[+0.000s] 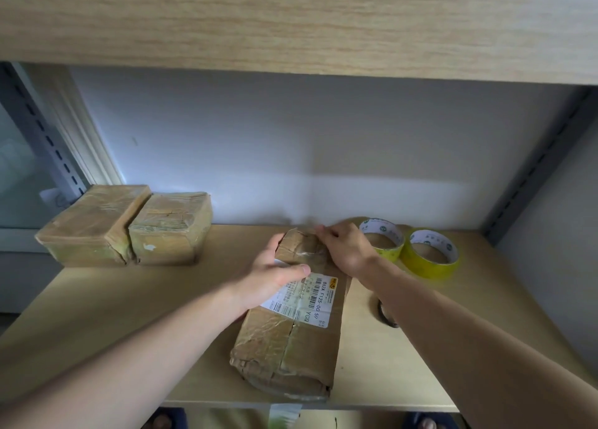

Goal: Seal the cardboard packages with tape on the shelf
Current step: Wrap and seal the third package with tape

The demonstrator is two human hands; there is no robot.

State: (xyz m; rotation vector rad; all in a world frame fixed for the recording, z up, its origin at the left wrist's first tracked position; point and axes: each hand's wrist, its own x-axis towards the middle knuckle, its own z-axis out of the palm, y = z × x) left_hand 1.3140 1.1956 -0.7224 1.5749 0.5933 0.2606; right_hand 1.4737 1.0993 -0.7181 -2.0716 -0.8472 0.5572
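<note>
Head view, small dark object (386,313) behind right forearm, unclear

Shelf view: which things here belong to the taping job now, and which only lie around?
In the job:
- long package, under both hands
- left hand, pressing the label area
- right hand, on the far end
- two yellow tape rolls

Lying about:
- two taped boxes at left
- small dark object, partly hidden by the right arm
</note>
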